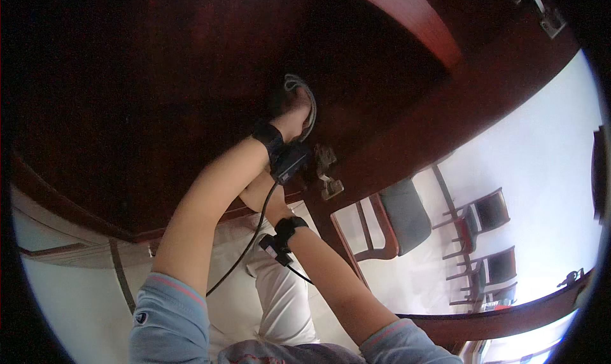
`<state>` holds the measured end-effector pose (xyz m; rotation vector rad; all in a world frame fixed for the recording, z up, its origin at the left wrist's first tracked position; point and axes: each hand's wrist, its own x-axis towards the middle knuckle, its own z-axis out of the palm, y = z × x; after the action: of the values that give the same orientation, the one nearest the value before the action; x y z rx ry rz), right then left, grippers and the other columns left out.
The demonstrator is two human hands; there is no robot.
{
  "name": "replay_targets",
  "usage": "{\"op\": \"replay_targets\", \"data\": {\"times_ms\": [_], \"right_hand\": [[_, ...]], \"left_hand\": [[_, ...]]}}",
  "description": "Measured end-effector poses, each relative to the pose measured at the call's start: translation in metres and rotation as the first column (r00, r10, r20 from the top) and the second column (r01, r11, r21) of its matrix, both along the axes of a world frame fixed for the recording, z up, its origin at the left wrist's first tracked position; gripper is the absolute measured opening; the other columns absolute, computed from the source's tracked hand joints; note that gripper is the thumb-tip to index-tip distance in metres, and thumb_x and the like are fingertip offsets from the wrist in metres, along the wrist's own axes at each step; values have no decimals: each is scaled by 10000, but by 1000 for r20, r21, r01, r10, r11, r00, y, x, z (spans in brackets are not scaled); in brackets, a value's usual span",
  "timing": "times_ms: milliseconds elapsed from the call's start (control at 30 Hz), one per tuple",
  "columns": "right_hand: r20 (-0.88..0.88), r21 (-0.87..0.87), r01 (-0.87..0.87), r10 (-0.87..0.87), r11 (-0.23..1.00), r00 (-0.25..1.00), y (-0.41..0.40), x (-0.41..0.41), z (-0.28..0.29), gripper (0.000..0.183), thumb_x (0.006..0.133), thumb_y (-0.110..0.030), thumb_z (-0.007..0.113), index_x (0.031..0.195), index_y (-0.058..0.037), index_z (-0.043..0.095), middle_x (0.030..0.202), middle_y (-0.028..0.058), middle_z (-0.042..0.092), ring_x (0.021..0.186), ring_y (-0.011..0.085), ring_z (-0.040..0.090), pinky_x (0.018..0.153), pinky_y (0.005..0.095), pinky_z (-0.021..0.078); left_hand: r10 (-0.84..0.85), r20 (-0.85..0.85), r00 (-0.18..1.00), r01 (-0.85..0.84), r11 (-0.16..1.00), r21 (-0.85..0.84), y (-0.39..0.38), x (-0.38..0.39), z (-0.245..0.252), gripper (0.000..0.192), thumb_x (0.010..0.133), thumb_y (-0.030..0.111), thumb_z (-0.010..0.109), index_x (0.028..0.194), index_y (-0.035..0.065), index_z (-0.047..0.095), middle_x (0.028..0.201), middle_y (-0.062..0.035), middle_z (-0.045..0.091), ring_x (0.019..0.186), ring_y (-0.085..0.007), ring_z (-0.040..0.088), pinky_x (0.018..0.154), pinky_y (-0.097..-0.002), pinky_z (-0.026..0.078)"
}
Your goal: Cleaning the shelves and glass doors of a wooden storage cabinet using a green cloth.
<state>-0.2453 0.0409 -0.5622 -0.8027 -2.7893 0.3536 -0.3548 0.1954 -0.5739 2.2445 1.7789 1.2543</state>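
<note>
Before me spreads a dark red-brown wooden surface (pixel 205 77), deep in shadow. My left hand (pixel 295 113) is against it, its fingers partly lost in the dark. A thin grey looped strip (pixel 313 107), either cord or a cloth edge, curls over and beside this hand, which seems closed on it. My right hand (pixel 260 190) lies lower, under my left forearm; its fingers are hidden behind the arm and the black box (pixel 289 162) at my left wrist. Just right of that box, a metal hinge-like fitting (pixel 331 187) is fixed to the wood.
A second metal fitting (pixel 553 24) sits at upper right, near a curved wooden rail (pixel 415 15). Chairs with dark seats (pixel 405 216) stand to the right on a pale floor. Black cables (pixel 243 254) trail from my wrist straps.
</note>
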Motion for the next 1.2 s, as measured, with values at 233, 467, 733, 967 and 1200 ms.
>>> {"op": "replay_targets", "data": {"times_ms": [233, 467, 733, 967, 1200], "right_hand": [[125, 39, -7, 2, 999, 992, 4, -3, -27, 420, 801, -329, 460, 1156, -109, 504, 1212, 151, 461, 1149, 308, 404, 993, 464, 272], [19, 229, 212, -222, 950, 975, -3, 33, 11, 475, 836, -358, 403, 1264, -155, 414, 1321, 116, 362, 1232, 252, 321, 1024, 473, 221], [-20, 127, 161, -160, 979, 987, 7, 19, 3, 505, 850, -396, 352, 1317, -204, 343, 1374, 85, 293, 1286, 221, 237, 1058, 481, 130], [-54, 107, 140, -134, 984, 989, -2, 9, 6, 507, 852, -386, 332, 1311, -170, 356, 1381, 96, 286, 1284, 240, 248, 1056, 486, 129], [-33, 90, 126, -124, 988, 992, -3, 13, -4, 505, 854, -379, 329, 1313, -169, 355, 1385, 100, 278, 1292, 247, 225, 1054, 494, 117]], "left_hand": [[-62, 910, -410, -77, 996, 34, -15, 65, 41, 496, 934, 256, 278, 1350, 1, 190, 1373, -167, 261, 1243, -270, 280, 1029, -326, 211], [38, 999, 14, -461, 887, -27, -98, 25, 94, 455, 897, 136, 297, 1315, -33, 236, 1367, -188, 258, 1238, -280, 282, 1035, -320, 183], [329, 762, 558, -819, 366, 442, -171, -144, 151, 514, 922, 165, 323, 1374, 81, 92, 1386, -171, 170, 1207, -270, 310, 980, -373, 279], [59, 657, 751, -598, 482, 640, -142, -240, 230, 557, 896, 218, 392, 1368, 108, 117, 1372, -168, 200, 1232, -265, 293, 968, -433, 313], [989, 146, 25, -802, -67, 593, -120, -222, 204, 656, 829, 509, 369, 1364, 168, 203, 1395, -224, 119, 1242, -484, 134, 943, -653, 145]]}}
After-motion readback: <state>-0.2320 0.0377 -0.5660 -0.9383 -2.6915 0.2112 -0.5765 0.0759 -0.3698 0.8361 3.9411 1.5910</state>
